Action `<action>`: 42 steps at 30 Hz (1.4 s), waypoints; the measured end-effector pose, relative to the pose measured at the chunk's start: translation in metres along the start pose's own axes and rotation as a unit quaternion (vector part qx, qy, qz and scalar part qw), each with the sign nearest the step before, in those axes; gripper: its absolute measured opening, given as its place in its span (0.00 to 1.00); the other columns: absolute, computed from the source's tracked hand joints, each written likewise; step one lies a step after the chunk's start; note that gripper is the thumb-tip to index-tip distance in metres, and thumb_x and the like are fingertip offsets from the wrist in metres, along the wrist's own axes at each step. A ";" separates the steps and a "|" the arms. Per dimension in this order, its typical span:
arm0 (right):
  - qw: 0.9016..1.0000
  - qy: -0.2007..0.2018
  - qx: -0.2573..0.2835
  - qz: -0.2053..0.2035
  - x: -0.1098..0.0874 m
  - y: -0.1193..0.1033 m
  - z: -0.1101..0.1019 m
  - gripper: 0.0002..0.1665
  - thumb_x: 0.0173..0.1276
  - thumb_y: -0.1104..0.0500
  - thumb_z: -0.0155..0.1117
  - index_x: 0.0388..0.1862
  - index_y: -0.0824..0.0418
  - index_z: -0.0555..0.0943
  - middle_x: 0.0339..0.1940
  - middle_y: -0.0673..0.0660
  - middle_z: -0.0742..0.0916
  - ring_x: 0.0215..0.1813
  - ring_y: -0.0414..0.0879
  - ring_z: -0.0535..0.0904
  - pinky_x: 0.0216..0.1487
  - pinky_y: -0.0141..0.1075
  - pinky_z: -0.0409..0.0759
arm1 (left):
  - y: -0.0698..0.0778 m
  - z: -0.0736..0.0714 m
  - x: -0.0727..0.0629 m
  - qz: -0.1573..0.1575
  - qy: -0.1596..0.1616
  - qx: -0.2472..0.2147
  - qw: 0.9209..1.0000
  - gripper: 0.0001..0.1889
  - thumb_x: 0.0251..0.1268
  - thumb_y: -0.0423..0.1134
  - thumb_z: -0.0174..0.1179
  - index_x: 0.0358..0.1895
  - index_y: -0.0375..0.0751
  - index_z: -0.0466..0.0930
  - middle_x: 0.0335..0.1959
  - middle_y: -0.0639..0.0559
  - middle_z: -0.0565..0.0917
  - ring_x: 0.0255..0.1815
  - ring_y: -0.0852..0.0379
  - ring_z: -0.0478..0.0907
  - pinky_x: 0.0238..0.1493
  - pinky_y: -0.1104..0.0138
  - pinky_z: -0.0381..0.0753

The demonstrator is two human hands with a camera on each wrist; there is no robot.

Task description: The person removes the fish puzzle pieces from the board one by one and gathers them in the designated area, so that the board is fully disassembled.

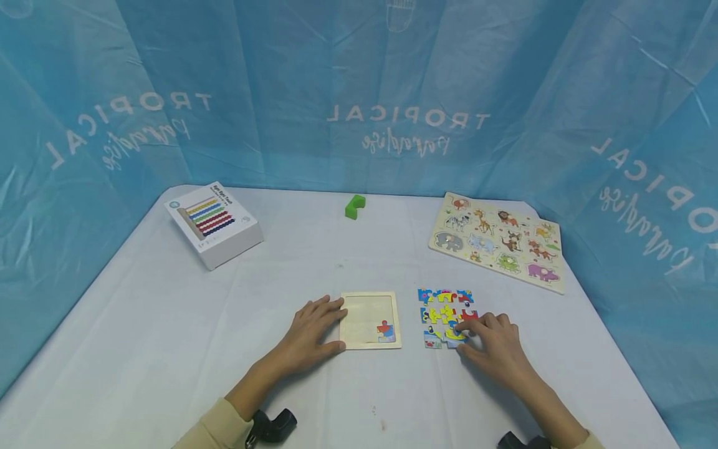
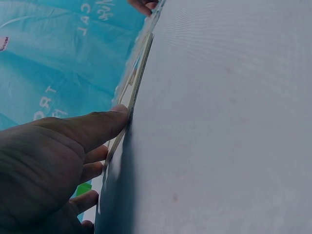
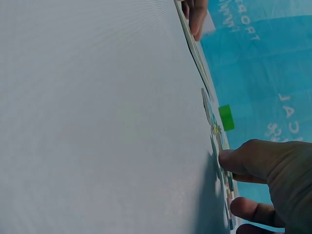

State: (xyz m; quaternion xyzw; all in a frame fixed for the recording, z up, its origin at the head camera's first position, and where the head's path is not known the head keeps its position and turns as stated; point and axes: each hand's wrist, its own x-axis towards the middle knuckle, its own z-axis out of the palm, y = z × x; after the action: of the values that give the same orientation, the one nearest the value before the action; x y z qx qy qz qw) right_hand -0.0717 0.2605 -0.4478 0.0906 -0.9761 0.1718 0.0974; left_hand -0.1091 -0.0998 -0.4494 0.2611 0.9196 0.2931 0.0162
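A shallow wooden puzzle tray (image 1: 368, 294) lies flat in the middle of the table. One joined bit of red and blue puzzle (image 1: 386, 332) sits in its lower right corner. My left hand (image 1: 314, 333) rests at the tray's left edge, fingers spread, with the thumb (image 2: 114, 119) touching the rim in the left wrist view. To the right of the tray, colourful jigsaw pieces (image 1: 434, 315) are laid out in a rough square. At their lower right, my right hand (image 1: 496, 349) pinches a blue and yellow puzzle piece (image 1: 453, 335) between thumb and index finger.
A white box (image 1: 232, 240) with an abacus-like picture stands at the back left. A green block (image 1: 354, 206) lies at the back centre. An animal peg board (image 1: 496, 240) lies at the back right. Blue printed curtain (image 1: 359, 81) hangs behind the white-covered table (image 1: 224, 337).
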 end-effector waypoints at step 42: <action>0.993 0.025 0.040 -0.107 0.041 -0.069 0.024 0.22 0.46 0.51 0.77 0.42 0.50 0.83 0.32 0.50 0.77 0.41 0.45 0.66 0.42 0.39 0.61 | -0.002 0.002 -0.001 0.002 -0.004 -0.002 1.000 0.31 0.55 0.45 0.66 0.63 0.41 0.71 0.70 0.46 0.67 0.74 0.41 0.55 0.72 0.43 0.50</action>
State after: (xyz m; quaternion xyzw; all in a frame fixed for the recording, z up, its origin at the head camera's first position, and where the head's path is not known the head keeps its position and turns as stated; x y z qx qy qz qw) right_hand -0.1009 0.1826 -0.4385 0.1945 -0.9503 0.2015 0.1361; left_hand -0.1087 -0.1008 -0.4519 0.2635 0.9187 0.2936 0.0194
